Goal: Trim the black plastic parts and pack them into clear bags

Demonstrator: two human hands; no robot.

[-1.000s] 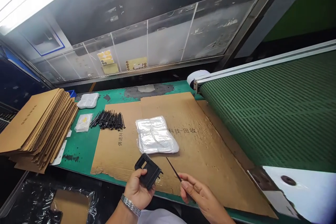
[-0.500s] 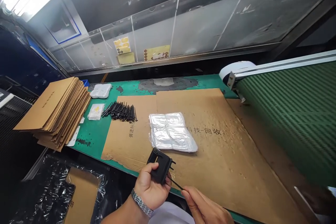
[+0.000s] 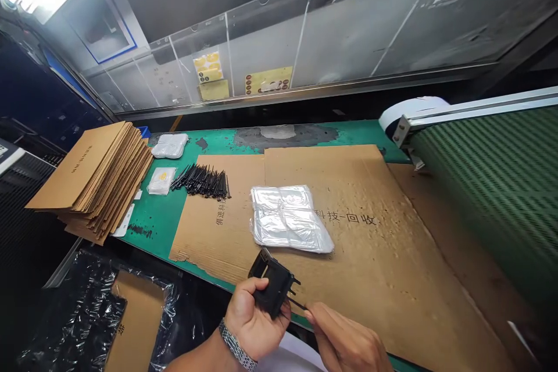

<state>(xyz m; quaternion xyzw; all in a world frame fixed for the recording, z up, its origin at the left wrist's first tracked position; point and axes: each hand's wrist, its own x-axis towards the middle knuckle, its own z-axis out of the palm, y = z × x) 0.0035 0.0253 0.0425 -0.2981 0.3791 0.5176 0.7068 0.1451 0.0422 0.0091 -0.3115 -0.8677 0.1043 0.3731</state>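
My left hand (image 3: pixel 257 319), with a metal watch band at the wrist, is closed around a black plastic housing (image 3: pixel 274 288) with a slot and small prongs along its right side. Between the fingertips of my right hand (image 3: pixel 346 337) is a thin black rod (image 3: pixel 297 303), whose far end meets the lower right side of the housing; whether it sits inside is hidden. Just beyond the housing lies a stack of clear plastic bags (image 3: pixel 290 219). Farther left is a heap of similar black rods (image 3: pixel 203 180).
Cardboard sheets (image 3: pixel 370 267) cover much of the green bench (image 3: pixel 226 138). At left stands a stack of flat cardboard (image 3: pixel 93 174), near small plastic packets (image 3: pixel 162 180). A green conveyor belt (image 3: pixel 501 174) rises at right. A black plastic bag (image 3: pixel 70 314) holding cardboard is at lower left.
The view has shifted slightly. More of the rod showed between housing and right fingertips before; now my right hand is closer to the housing and the visible rod is shorter.
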